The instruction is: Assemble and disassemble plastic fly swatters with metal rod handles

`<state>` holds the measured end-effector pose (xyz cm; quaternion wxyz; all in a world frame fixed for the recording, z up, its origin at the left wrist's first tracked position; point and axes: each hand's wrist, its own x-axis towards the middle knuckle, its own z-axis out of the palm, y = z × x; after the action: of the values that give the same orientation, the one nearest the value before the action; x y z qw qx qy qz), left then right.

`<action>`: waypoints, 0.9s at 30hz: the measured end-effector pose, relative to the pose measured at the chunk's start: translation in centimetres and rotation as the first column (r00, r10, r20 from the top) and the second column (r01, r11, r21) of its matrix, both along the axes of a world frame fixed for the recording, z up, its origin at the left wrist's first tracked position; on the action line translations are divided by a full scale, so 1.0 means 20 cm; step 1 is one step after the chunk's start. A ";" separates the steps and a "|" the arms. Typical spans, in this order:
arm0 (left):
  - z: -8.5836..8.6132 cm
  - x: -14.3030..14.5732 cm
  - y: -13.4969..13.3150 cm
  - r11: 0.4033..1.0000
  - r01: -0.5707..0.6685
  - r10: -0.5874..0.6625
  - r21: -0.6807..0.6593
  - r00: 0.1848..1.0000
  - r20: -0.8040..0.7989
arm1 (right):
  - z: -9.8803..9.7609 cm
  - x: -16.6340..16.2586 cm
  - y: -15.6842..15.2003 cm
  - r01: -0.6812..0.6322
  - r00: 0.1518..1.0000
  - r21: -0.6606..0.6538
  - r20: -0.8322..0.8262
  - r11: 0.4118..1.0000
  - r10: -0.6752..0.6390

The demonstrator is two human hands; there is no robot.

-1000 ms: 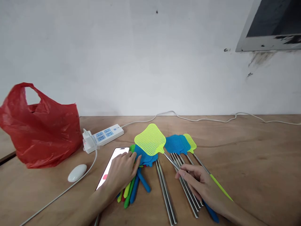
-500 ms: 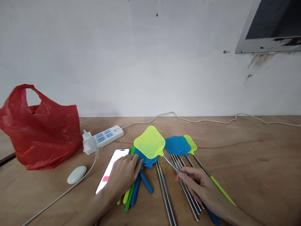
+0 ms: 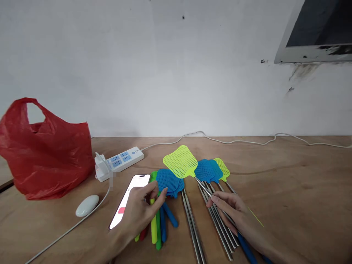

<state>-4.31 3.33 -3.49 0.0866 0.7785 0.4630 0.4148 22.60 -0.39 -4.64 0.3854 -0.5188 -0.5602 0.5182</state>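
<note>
My right hand point(image 3: 229, 212) pinches the thin metal rod of a fly swatter. Its yellow-green mesh head point(image 3: 181, 161) is raised above the other swatters. My left hand point(image 3: 143, 205) curls around the upper end of a yellow-green plastic handle point(image 3: 154, 227), its thumb partly covering it. Blue swatter heads point(image 3: 167, 180) and loose green and blue handles point(image 3: 171, 214) lie around the left hand. Beneath the right hand rest several bare metal rods point(image 3: 218, 227); a blue handle point(image 3: 246, 249) shows beside them. More blue swatter heads point(image 3: 205, 170) lie just behind.
A phone with a lit screen point(image 3: 125, 201) lies under the left wrist. Further left are a white mouse point(image 3: 87, 206), a power strip point(image 3: 123, 161) with its cable, and a red plastic bag point(image 3: 49, 157). Two metal rods point(image 3: 194, 227) lie between my hands. The wall point(image 3: 176, 80) rises behind the wooden table.
My left hand has curled its fingers and turned, shifting the yellow-green handle right and upward. My right hand has moved the yellow-green swatter slightly to the right, uncovering more blue mesh.
</note>
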 end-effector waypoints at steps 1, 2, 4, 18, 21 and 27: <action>0.01 0.00 0.00 0.999 0.004 -0.002 -0.034 0.998 0.066 | 0.00 0.00 0.00 0.009 1.000 -0.006 -0.005 1.000 -0.009; 0.01 0.00 -0.01 0.997 0.009 0.001 -0.071 0.991 0.132 | 0.00 0.00 0.00 0.018 1.000 -0.012 -0.012 1.000 -0.018; 0.01 0.01 -0.01 0.989 0.036 0.002 -0.142 0.967 0.254 | -0.01 0.00 0.00 0.044 0.998 -0.026 -0.033 0.999 -0.045; 0.04 0.07 -0.07 0.890 0.343 -0.188 -0.299 0.876 0.444 | 0.02 -0.01 0.02 0.108 0.944 -0.180 -0.289 0.978 -0.158; 0.01 0.08 -0.07 0.863 0.384 -0.218 -0.327 0.869 0.444 | 0.03 -0.01 0.01 0.109 0.919 -0.166 -0.360 0.980 -0.163; -0.01 0.09 -0.07 0.823 0.428 -0.214 -0.374 0.843 0.494 | 0.04 -0.01 0.00 0.096 0.919 -0.179 -0.363 0.979 -0.156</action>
<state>-2.44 1.87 -3.72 0.4430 0.6905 0.3768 0.4301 22.37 -0.42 -3.77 0.4757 -0.4741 -0.3987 0.6245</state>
